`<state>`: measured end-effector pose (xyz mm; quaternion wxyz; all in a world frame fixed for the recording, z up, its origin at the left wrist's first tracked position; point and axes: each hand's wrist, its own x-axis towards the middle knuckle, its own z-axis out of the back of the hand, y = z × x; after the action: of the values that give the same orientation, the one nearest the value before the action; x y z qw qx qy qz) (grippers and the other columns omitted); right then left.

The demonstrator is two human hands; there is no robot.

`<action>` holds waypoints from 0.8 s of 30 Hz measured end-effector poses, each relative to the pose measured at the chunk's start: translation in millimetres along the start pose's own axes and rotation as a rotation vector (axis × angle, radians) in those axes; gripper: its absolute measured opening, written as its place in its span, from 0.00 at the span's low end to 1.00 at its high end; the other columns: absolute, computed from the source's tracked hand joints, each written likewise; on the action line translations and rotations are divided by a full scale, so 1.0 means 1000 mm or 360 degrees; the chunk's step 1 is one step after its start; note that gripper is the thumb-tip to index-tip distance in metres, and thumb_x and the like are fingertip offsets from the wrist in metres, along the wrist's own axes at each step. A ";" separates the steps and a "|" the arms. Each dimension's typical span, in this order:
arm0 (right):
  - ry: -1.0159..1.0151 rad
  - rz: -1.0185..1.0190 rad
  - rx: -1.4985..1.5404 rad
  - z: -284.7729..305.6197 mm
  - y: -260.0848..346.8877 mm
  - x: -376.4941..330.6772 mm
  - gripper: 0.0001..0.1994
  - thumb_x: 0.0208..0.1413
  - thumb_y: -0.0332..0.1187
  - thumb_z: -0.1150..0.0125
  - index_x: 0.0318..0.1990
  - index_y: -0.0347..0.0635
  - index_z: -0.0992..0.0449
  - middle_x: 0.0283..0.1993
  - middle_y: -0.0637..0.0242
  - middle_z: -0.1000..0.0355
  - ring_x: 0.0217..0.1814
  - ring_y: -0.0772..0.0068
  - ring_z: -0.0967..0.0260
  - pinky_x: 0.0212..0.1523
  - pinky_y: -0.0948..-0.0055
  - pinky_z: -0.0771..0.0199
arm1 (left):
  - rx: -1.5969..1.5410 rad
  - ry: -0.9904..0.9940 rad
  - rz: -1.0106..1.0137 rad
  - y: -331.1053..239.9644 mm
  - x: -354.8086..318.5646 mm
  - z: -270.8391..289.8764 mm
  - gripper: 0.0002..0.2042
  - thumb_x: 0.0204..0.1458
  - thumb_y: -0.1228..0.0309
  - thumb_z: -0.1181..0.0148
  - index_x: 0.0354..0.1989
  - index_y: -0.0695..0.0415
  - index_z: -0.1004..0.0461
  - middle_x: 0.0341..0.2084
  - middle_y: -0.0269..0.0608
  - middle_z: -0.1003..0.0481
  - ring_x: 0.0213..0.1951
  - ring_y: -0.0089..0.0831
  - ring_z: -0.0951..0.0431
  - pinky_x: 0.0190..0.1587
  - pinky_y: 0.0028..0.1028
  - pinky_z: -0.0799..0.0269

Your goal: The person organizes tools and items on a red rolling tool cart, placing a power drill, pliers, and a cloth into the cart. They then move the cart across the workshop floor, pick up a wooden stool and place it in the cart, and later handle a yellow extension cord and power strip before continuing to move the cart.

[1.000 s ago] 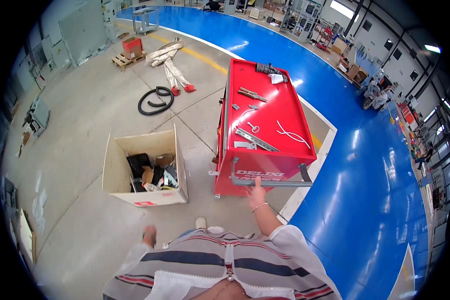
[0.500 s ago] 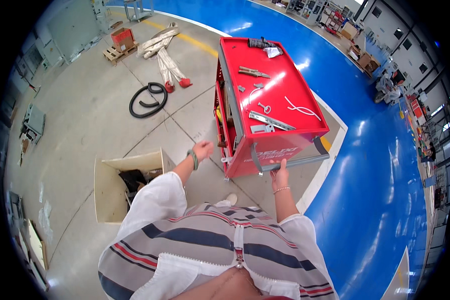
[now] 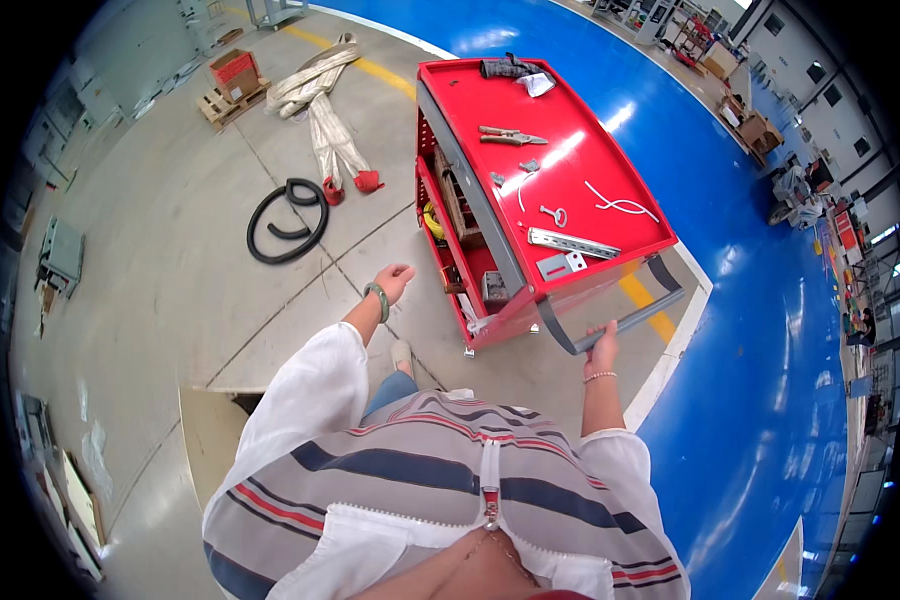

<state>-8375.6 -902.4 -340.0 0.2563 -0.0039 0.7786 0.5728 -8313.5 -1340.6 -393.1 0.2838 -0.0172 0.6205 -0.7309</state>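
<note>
My right hand (image 3: pixel 600 348) is wrapped round the grey bar handle (image 3: pixel 638 318) at the near end of a red tool cart (image 3: pixel 610 150). Loose and empty, my left hand (image 3: pixel 394 283) hangs over the concrete, beside the cart's open side, fingers slightly bent. On the cart top lie pruning shears (image 3: pixel 511 135), a slotted metal rail (image 3: pixel 573 243), a metal bracket (image 3: pixel 562 265), a small eye-ended metal part (image 3: pixel 554 215), white cable pieces (image 3: pixel 620 203) and a dark cloth-like bundle (image 3: pixel 511 67). Inside the shelves sit a yellow coil (image 3: pixel 433 221) and a grey box (image 3: pixel 494 287).
A pale wooden crate (image 3: pixel 206 430) stands at my lower left, partly hidden by my sleeve. Black hose (image 3: pixel 288 221) and white lifting slings (image 3: pixel 325 125) lie on the concrete. Further off is a pallet (image 3: pixel 220 108) bearing a box. Blue floor (image 3: pixel 730 330) stretches along the right.
The cart has turned, showing more of its open side, and its handle end has shifted right with my right hand. The crate has slid lower behind my left sleeve. One foot has come forward.
</note>
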 end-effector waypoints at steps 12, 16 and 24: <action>-0.0330 0.0140 -0.0536 -0.080 0.041 0.154 0.25 0.58 0.55 0.53 0.37 0.38 0.29 0.25 0.68 0.34 0.27 0.76 0.38 0.30 0.77 0.39 | 0.0243 0.0191 -0.0338 -0.159 0.196 0.014 0.30 0.49 0.49 0.43 0.50 0.64 0.33 0.46 0.49 0.28 0.48 0.34 0.28 0.52 0.31 0.34; -0.0274 0.0183 -0.0544 -0.109 0.055 0.180 0.26 0.58 0.56 0.55 0.36 0.37 0.28 0.21 0.70 0.35 0.25 0.78 0.39 0.29 0.78 0.40 | 0.0181 0.0055 -0.0383 -0.183 0.256 0.025 0.26 0.53 0.52 0.45 0.50 0.65 0.31 0.44 0.44 0.26 0.47 0.29 0.28 0.50 0.27 0.34; -0.0166 0.0123 -0.0657 -0.167 0.087 0.197 0.23 0.59 0.54 0.54 0.35 0.40 0.27 0.21 0.71 0.35 0.23 0.80 0.39 0.26 0.80 0.40 | -0.0085 -0.0140 -0.0069 -0.199 0.367 0.042 0.41 0.47 0.39 0.48 0.54 0.71 0.37 0.48 0.55 0.30 0.52 0.39 0.30 0.55 0.29 0.38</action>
<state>-8638.3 -965.0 -306.2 0.2678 0.0032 0.6300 0.7289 -8683.5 -1524.9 -320.9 0.2944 -0.0702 0.6261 -0.7186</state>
